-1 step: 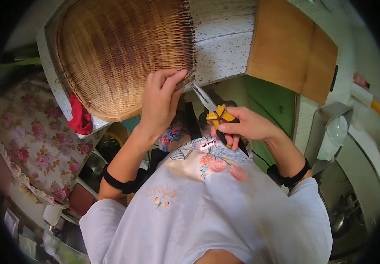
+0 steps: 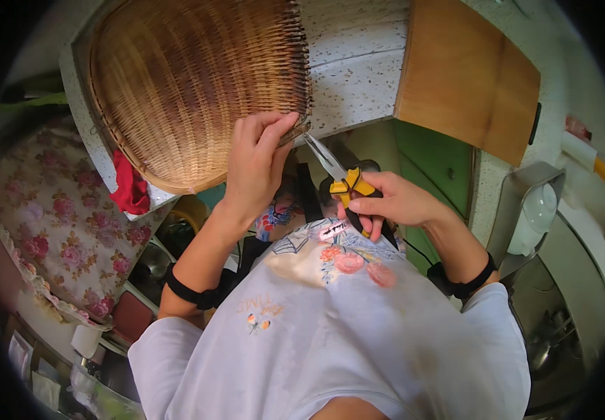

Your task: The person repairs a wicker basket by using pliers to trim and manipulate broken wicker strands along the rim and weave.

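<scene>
Barely moving, clamping pliers in right hand and pinching likely light, brittle basket by edge with left hand.

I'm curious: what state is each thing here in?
Woven basket: on the counter, right edge ragged
Left hand: pinching the basket's near corner
Pliers: in the right hand, tips by that corner; jaw opening unclear
Red cloth: crumpled beside the basket
Wooden board: on the counter
Floral cloth: spread out
</scene>
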### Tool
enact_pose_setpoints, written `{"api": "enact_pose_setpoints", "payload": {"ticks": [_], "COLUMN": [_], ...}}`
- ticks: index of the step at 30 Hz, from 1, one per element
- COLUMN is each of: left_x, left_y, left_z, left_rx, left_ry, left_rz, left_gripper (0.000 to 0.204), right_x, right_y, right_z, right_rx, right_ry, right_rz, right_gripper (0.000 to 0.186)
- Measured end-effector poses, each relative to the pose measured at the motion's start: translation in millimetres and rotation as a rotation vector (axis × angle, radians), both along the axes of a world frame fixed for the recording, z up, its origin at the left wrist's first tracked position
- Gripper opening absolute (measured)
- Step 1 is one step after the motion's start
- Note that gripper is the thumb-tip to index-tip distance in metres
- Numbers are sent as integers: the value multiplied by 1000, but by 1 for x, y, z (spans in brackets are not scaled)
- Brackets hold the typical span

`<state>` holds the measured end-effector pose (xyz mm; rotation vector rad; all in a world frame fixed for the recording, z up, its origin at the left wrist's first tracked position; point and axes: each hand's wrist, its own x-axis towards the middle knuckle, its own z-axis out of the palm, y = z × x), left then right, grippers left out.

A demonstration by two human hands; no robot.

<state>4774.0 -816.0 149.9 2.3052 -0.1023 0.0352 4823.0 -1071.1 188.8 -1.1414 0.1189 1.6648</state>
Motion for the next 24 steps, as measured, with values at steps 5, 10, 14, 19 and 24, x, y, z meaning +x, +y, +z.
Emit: {"api": "enact_pose_setpoints", "payload": {"ticks": [5,10,14,19,24], "left_x": [-5,-7,-9,-8,-7], "left_y": [-1,0,2,3,4], "left_z": [2,3,6,9,10], "left_rx": [-6,-2,13,18,11], "left_ry": [-67,-98,-93,-97,-101], "left_rz": [16,32,21,13,19], "left_gripper": [53,49,48,48,47], "right_x": [-3,-6,-4,-4,-3], "right_y": [-4,-3,0,4,5], "right_z": [4,2,0,-3,-2], "right_rx": [39,62,71,83,75], "right_ry": [0,1,-4,-30,-55], "right_rz": [17,27,25,39,13], "right_gripper": [23,22,21,20,20]}}
